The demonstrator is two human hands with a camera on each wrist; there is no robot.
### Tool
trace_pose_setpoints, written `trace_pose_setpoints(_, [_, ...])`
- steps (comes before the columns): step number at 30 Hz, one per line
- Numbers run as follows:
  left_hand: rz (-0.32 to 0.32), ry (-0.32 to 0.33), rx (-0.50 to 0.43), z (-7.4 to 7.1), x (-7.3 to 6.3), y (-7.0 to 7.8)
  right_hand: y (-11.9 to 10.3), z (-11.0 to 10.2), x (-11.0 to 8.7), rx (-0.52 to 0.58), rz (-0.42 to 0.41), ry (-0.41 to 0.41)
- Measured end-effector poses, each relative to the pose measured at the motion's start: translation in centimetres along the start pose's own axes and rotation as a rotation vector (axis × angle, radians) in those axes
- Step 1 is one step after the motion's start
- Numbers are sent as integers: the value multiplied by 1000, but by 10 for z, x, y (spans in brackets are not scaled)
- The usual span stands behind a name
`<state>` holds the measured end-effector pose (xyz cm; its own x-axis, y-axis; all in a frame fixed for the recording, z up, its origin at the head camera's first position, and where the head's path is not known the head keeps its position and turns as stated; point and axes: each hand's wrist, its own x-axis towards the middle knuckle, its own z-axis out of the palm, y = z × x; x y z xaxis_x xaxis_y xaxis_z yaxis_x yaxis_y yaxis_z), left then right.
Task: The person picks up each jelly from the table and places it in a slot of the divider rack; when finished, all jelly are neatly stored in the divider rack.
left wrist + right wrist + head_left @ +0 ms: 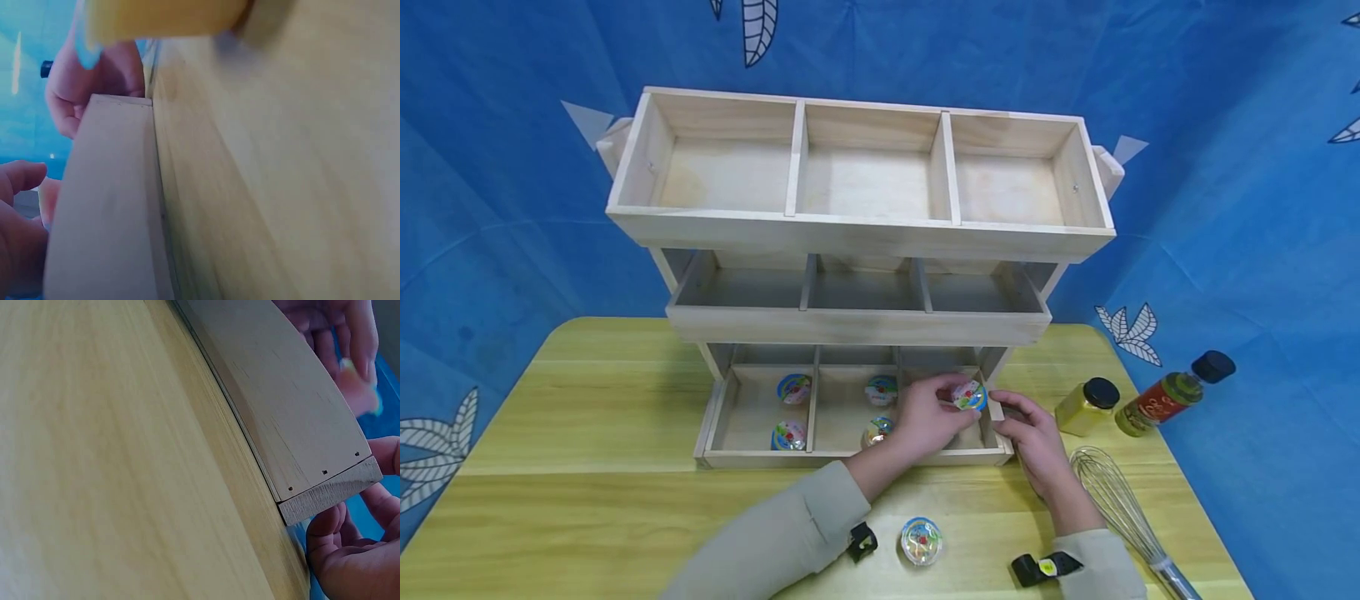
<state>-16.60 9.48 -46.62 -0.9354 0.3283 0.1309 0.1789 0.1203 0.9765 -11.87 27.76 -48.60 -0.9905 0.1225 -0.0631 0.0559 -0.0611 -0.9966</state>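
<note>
My left hand (928,417) pinches a small jelly cup (970,396) with a colourful lid between thumb and fingers, over the right compartment of the bottom wooden tray (760,458). That cup is blurred in the right wrist view. My right hand (1036,437) is at the tray's right end, its fingertips touching the side wall with the fingers loosely bent. Two jelly cups (793,388) stand in the left compartment and two more (881,390) in the middle one, one partly behind my left wrist. My left hand hides much of the right compartment. Another jelly cup (921,541) stands on the table in front.
Above the bottom tray rise a middle tray (857,323) and a top tray (857,233), each with three bare compartments. At the right are a yellow jar (1078,408) with black lid, a dark-capped bottle (1165,402) and a whisk (1123,508) beside my right forearm.
</note>
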Motion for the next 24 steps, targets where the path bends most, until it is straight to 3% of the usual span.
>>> trace_pose_setpoints(9, [-23, 46, 133, 12, 14, -6, 1, -1, 0, 11, -6, -5])
trace_pose_setpoints(24, [-22, 57, 368, 15, 18, -11, -1, 0, 0, 18, -6, -7])
